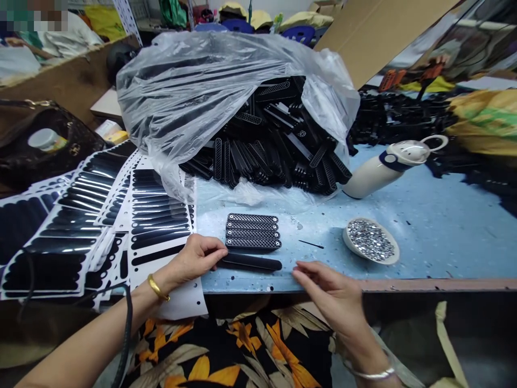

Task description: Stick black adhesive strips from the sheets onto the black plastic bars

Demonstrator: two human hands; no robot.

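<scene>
My left hand (202, 254), with a gold bracelet on its wrist, pinches the left end of a smooth black strip (252, 262) near the table's front edge. To the right of the strip's other end is my right hand (325, 285), fingers apart and nothing between them. Just behind the strip sit several black textured bars (253, 231) side by side, with small silver screws at their ends. A thin black pin (311, 244) lies on the blue table (452, 226). Beside my left hand are white sheets (186, 291) carrying rows of black strips.
A plastic bag (181, 91) spills black parts (283, 140) at the back centre. A white bowl (370, 241) of small silver pieces and a tilted bottle (383, 167) are at right. A brown handbag (44, 145) sits at far left.
</scene>
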